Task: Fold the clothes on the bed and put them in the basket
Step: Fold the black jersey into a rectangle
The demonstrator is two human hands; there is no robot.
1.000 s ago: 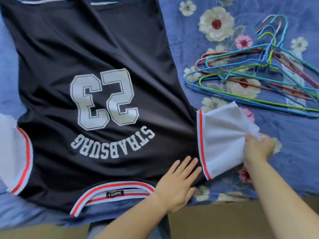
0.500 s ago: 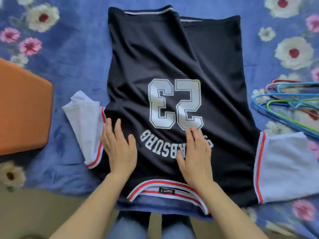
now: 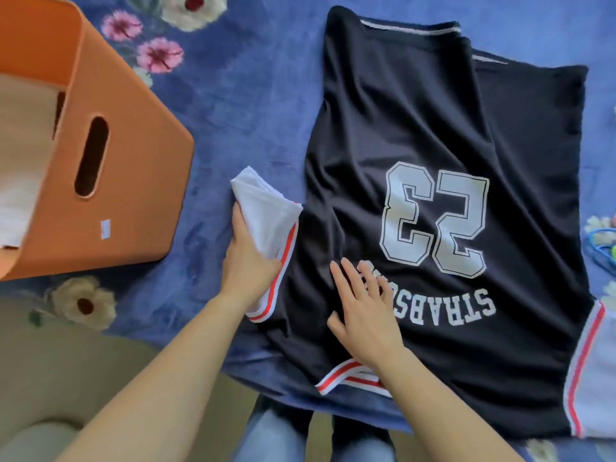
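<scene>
- The jersey point(image 3: 416, 128) is lying spread flat on the bed point(image 3: 233, 95), printed side up, with its collar at the near edge. No fold is showing in its body yet.
- The left hand point(image 3: 248, 261) is gripping the white sleeve point(image 3: 266, 215) on the basket side, with its fingers closed around the bunched fabric.
- The right hand point(image 3: 363, 311) is pressing flat on the dark fabric beside the lettering. Its fingers are straight and spread, grasping nothing.
- The opposite sleeve point(image 3: 596, 388) is lying extended and untouched at the far right.
- Judgement: the first fold of this garment is only beginning. The sleeve is likely being turned inward while the flat hand is anchoring the cloth.
- The basket point(image 3: 133, 195) is standing on the bed, near the gripped sleeve but apart from it. Pale material is showing inside; whether it is folded clothing cannot be told.
- Remaining, as judged: folding both sleeves, folding the body, and transferring the jersey into the basket.
- The hangers point(image 3: 603, 241) are lying at the right edge, apart from the work.
</scene>
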